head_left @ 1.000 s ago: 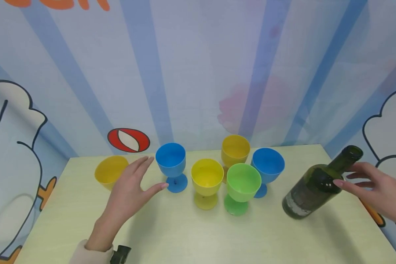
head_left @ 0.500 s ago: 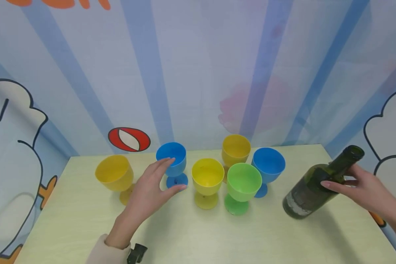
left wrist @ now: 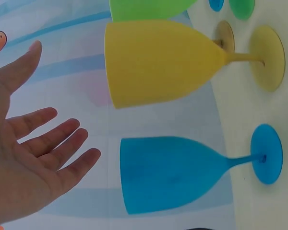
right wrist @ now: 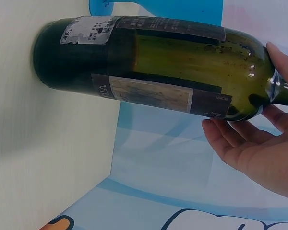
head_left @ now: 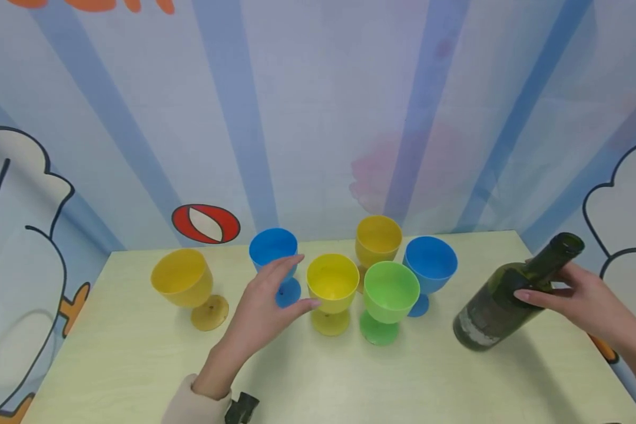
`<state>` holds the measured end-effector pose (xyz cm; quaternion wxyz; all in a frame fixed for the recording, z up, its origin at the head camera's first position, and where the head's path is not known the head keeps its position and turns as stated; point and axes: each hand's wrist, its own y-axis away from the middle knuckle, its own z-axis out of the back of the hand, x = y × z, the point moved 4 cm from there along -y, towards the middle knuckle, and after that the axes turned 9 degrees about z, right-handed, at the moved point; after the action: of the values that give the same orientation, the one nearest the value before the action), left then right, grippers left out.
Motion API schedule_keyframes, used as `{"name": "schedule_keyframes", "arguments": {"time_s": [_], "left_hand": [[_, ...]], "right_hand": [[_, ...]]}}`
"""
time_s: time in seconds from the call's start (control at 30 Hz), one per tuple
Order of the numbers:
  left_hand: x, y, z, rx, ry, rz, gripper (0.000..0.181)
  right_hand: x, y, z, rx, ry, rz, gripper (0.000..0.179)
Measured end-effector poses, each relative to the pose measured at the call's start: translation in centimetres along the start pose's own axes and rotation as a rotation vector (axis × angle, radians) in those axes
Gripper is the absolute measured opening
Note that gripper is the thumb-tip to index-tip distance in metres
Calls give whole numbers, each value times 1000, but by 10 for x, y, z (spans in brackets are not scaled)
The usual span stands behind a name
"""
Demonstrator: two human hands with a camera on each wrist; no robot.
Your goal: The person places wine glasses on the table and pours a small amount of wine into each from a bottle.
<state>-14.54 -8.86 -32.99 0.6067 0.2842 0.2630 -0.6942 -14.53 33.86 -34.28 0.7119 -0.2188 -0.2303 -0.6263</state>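
Note:
My left hand [head_left: 262,306] hovers over the table with thumb and fingers spread, holding nothing. In the head view it overlaps a blue goblet [head_left: 269,244], and its fingertips reach toward the bright yellow goblet [head_left: 331,288]. The left wrist view shows that yellow goblet [left wrist: 163,62] and blue goblet [left wrist: 170,172] upright, with a gap between them and the hand [left wrist: 33,158]. At the right, my right hand [head_left: 588,297] grips a dark green wine bottle [head_left: 500,306] at its shoulder, below the neck. Its base stands on the table, and its label [right wrist: 153,96] is worn.
A green goblet [head_left: 389,294], a second blue goblet [head_left: 429,268] and an amber goblet [head_left: 377,238] stand close together right of the yellow one. Another amber goblet [head_left: 182,277] stands at the left. A printed cloth backdrop [head_left: 318,118] rises behind the table [head_left: 318,383].
My left hand has moved right, from beside the left amber goblet, past the blue one, toward the yellow goblet. My right hand has closed round the bottle's shoulder; the bottle stays in place.

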Motion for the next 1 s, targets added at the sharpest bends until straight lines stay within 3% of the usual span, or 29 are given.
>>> {"name": "schedule_keyframes", "arguments": {"time_s": [0.43,1.0], "left_hand": [[-23,-3,-28,23,86,-135,65],[-50,-20,-62,169,106,-116,73]], "right_hand": [[0,0,0,-8,-8,4,69],[1,0,2,7,-17,7,69]]}}
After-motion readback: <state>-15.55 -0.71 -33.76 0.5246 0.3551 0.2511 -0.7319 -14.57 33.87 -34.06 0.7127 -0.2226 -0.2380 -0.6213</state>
